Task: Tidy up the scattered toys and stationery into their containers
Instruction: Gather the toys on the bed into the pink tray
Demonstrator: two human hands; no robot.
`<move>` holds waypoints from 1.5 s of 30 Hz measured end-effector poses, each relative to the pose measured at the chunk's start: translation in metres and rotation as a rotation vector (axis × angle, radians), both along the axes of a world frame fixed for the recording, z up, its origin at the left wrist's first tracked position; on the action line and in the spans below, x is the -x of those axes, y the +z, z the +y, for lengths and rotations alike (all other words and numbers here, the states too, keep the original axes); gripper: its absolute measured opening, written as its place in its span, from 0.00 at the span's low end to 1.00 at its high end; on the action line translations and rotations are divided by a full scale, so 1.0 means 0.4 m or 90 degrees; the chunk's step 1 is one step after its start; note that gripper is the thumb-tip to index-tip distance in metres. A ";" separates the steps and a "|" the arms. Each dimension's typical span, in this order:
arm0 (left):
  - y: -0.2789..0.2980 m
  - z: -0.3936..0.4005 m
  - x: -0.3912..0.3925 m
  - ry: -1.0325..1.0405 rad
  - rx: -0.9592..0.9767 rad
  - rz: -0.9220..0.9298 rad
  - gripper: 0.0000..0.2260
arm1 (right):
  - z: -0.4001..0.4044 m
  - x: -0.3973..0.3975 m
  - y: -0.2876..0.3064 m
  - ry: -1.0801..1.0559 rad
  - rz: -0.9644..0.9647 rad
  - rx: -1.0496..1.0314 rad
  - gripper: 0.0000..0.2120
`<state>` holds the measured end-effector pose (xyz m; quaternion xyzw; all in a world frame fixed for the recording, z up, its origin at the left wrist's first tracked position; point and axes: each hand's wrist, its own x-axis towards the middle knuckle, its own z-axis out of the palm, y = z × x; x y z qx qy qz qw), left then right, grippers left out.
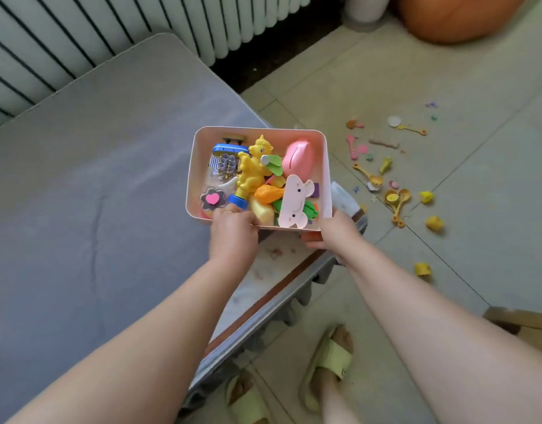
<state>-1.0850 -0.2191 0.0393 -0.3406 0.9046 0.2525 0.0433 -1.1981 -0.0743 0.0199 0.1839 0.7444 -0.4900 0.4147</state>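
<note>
Tiled floor (386,71) beside a bed with a grey mattress (95,179), white ribbed radiator (110,26) behind it, an orange rounded object (456,16) at the top right corner of the view. Both hands hold a pink rectangular plastic bin (324,166) over the mattress's right edge, the floor below its right side. Left hand (233,228) grips the bin's near rim at the left corner, fingers curled over the edge; right hand (334,231) grips the near right corner, fingers wrapped underneath. Inside the bin: a yellow plastic pony figure (254,166) in the middle, a pink rounded plastic toy (297,157) at the far right, a white cloud-shaped plastic piece with faces (295,200) at the near right, an orange plastic food toy (268,192), a black flower-shaped piece with a pink heart (213,198) near the left corner, a blue box of binder clips (225,157) at the far left. On the floor to the right, well apart from the bin, lie scattered small toys: yellow plastic spoons (396,200), yellow clay lumps (434,223), pink bits (353,146). Yellow-green slippers (330,362) on the person's feet at bottom.
</note>
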 end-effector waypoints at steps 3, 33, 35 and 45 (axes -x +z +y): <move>-0.007 0.102 0.140 -0.081 -0.001 -0.011 0.09 | 0.133 0.088 -0.009 -0.086 -0.002 -0.002 0.15; -0.269 0.698 1.216 -0.474 -0.074 -0.137 0.13 | 0.804 0.896 -0.277 -0.456 -0.057 -0.036 0.12; -0.294 0.698 1.268 -0.501 -0.069 -0.143 0.13 | 0.807 0.936 -0.300 -0.477 -0.059 -0.031 0.11; -0.456 0.785 1.453 -0.640 -0.064 -0.261 0.22 | 0.916 1.102 -0.453 -0.574 -0.114 -0.043 0.14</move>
